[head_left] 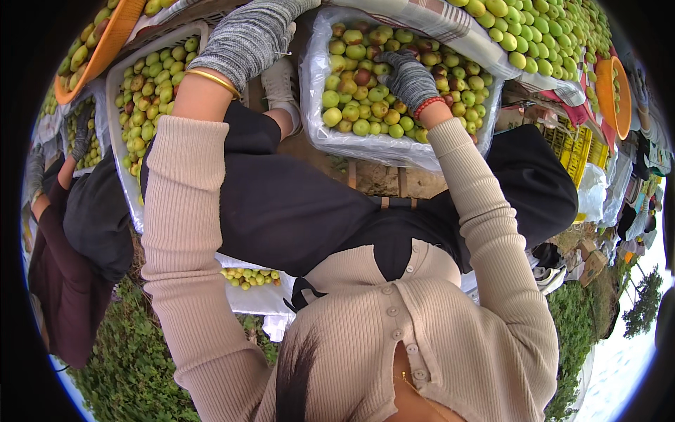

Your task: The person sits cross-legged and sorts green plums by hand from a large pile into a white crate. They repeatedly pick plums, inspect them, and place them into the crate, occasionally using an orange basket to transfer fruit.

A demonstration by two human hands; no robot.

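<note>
While gloved, rests right hand (409,76) on jujubes (358,105) at one o'clock, in film-lined crate (380,149) set between knees (534,155), presumably for reach. Cannot tell closure of fingers on either, with left hand (267,28) cropped at eleven.

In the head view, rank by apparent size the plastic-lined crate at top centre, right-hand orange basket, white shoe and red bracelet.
1. Plastic-lined crate
2. Orange basket and white shoe, partly hidden: too alike to rank
3. Red bracelet

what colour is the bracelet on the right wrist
The bracelet is red; it shows best in the head view.
</note>
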